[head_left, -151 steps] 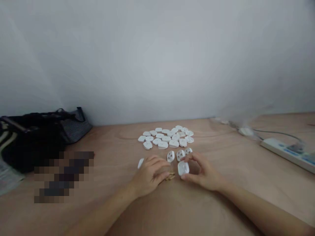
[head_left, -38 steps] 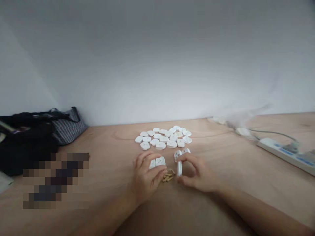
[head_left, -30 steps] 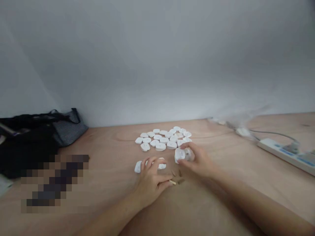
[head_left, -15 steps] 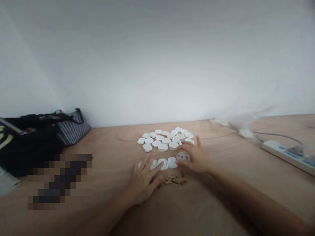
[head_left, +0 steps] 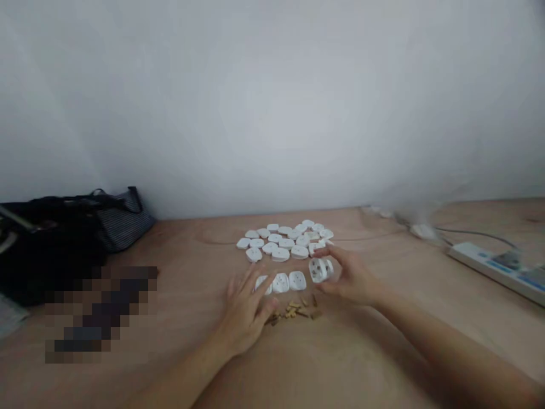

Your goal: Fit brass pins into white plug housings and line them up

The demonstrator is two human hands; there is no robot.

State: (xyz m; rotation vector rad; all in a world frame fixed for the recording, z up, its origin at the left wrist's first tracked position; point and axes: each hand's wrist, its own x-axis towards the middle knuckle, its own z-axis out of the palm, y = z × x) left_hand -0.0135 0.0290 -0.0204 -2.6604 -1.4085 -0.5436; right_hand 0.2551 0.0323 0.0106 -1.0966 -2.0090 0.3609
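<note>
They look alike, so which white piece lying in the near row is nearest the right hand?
The rightmost piece; the others lie nearer the left hand.

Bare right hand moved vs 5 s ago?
Yes: judged against the long white plastic power strip, the bare right hand is now farther forward, toward the plain pale-grey wall.

Indoor work spot, kind unclear | wooden tabletop [head_left: 191, 284] | pale wall [head_left: 272, 113] | power strip [head_left: 497, 271] | white plastic parts [head_left: 286, 244]
</note>
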